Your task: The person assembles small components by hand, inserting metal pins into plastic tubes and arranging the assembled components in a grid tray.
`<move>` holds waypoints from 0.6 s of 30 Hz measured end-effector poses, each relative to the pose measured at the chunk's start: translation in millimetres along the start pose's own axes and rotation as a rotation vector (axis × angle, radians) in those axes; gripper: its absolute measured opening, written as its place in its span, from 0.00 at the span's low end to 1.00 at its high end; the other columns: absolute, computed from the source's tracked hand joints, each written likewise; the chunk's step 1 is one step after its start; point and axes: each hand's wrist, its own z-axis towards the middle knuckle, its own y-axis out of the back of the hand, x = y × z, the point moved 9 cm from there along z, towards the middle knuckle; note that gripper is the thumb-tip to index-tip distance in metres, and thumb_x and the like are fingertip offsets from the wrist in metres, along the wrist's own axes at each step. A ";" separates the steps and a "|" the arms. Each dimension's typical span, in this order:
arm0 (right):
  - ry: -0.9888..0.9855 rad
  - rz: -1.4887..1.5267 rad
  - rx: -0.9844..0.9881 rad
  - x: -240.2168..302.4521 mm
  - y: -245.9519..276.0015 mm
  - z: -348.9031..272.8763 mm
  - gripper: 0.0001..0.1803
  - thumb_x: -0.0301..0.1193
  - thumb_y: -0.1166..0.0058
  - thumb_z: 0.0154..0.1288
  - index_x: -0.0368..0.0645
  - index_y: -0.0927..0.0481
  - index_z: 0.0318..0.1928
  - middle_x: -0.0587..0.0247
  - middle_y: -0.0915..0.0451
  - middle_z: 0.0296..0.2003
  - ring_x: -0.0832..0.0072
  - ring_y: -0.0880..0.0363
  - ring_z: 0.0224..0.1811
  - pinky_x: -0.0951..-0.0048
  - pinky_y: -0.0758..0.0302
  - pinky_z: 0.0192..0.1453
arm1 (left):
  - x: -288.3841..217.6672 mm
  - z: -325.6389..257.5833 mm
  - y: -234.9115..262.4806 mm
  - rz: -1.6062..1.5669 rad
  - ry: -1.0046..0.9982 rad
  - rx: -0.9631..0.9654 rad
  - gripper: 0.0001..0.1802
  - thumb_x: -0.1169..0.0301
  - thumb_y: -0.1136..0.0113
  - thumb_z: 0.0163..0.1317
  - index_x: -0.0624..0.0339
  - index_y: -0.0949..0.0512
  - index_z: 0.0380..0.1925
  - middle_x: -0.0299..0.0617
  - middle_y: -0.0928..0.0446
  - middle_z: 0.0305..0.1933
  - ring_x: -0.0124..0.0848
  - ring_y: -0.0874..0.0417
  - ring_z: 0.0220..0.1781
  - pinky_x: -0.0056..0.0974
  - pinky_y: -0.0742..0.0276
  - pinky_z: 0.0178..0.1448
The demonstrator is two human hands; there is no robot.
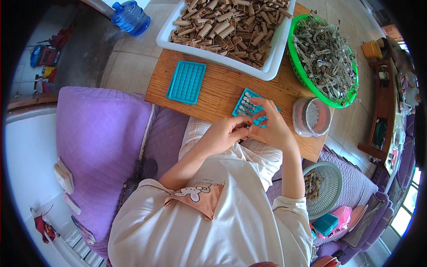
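My left hand [224, 133] is closed in a pinch on a small dark piece [246, 126], too small to name, above my lap at the table's near edge. My right hand [275, 127] meets it from the right, its thumb side at the same piece and its other fingers curled over a teal tray [243, 105]. Whether the right fingers grip anything is hidden. Several small whitish round pieces sit in this tray, partly covered by my right hand. Farther left on the wooden table [222, 95] lies a second teal tray [187, 82] with rows of round cells.
A white bin [267, 73] of brown curved pieces stands at the back. Beside it is a green basket [293, 58] full of clear, tangled plastic parts. A round tub [301, 116] with white contents stands right of my hand. A grey colander [334, 180] rests on the purple sofa.
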 end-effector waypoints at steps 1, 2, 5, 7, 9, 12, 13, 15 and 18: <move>0.004 0.000 0.001 0.1 4.1 6.3 0.23 0.23 0.40 0.41 0.39 0.29 0.43 0.59 0.27 0.34 0.68 0.27 0.39 0.70 0.29 0.41 | -1.5 -1.4 -1.6 -0.043 0.015 0.018 0.13 0.73 0.50 0.57 0.66 0.31 0.43 0.39 0.25 0.27 0.23 0.25 0.27 0.26 0.27 0.33; 0.066 -0.081 0.093 4.9 -0.5 10.4 0.24 0.24 0.40 0.41 0.39 0.30 0.44 0.59 0.27 0.37 0.69 0.27 0.39 0.71 0.29 0.41 | -1.7 -2.2 -4.5 -0.088 0.031 0.042 0.14 0.73 0.50 0.57 0.65 0.31 0.43 0.38 0.25 0.27 0.23 0.25 0.27 0.26 0.27 0.34; 0.141 -0.251 0.166 14.9 -8.8 20.3 0.24 0.26 0.41 0.43 0.39 0.29 0.45 0.58 0.27 0.40 0.70 0.26 0.38 0.72 0.29 0.40 | 1.8 1.8 7.5 -0.332 0.014 -0.016 0.14 0.72 0.50 0.58 0.64 0.32 0.44 0.37 0.26 0.31 0.23 0.25 0.28 0.26 0.27 0.34; 0.159 -0.339 0.152 20.4 -7.9 31.6 0.22 0.27 0.42 0.44 0.38 0.29 0.44 0.57 0.26 0.39 0.71 0.26 0.37 0.73 0.29 0.40 | 3.0 3.6 20.0 -0.333 0.045 -0.046 0.14 0.71 0.50 0.58 0.64 0.32 0.43 0.38 0.25 0.32 0.23 0.24 0.29 0.26 0.27 0.34; 0.336 -0.430 0.330 36.7 -23.0 42.1 0.18 0.28 0.44 0.47 0.40 0.27 0.42 0.58 0.24 0.34 0.70 0.24 0.33 0.72 0.28 0.38 | 4.7 1.8 32.3 -0.333 0.079 -0.082 0.13 0.71 0.50 0.58 0.63 0.32 0.43 0.39 0.25 0.34 0.23 0.24 0.29 0.26 0.27 0.34; 0.318 -0.333 0.133 46.6 4.5 94.6 0.12 0.31 0.46 0.51 0.42 0.25 0.37 0.59 0.23 0.30 0.67 0.24 0.29 0.71 0.28 0.34 | 0.0 -1.2 44.5 -0.518 0.005 -0.114 0.12 0.70 0.50 0.58 0.62 0.32 0.42 0.42 0.25 0.36 0.24 0.23 0.30 0.26 0.26 0.33; 0.366 -0.368 -0.077 51.5 23.2 110.4 0.10 0.33 0.47 0.52 0.42 0.25 0.34 0.60 0.22 0.28 0.66 0.24 0.28 0.71 0.28 0.31 | -1.1 -1.4 46.2 -0.518 0.009 -0.115 0.12 0.70 0.50 0.58 0.62 0.32 0.42 0.42 0.25 0.36 0.24 0.23 0.30 0.26 0.26 0.33; 0.345 -0.997 -0.442 54.1 44.2 127.8 0.11 0.37 0.49 0.54 0.43 0.25 0.31 0.59 0.23 0.27 0.65 0.24 0.29 0.65 0.31 0.35 | -1.6 -3.3 50.2 -0.514 0.005 -0.148 0.13 0.69 0.50 0.59 0.61 0.32 0.42 0.42 0.25 0.35 0.24 0.22 0.30 0.27 0.25 0.33; 0.214 -1.353 -0.374 16.9 41.2 153.7 0.11 0.39 0.51 0.54 0.46 0.24 0.31 0.59 0.23 0.24 0.64 0.24 0.29 0.59 0.37 0.42 | 8.5 -5.3 47.7 -0.550 0.014 -0.143 0.12 0.68 0.51 0.59 0.60 0.32 0.42 0.41 0.25 0.35 0.25 0.22 0.30 0.28 0.25 0.33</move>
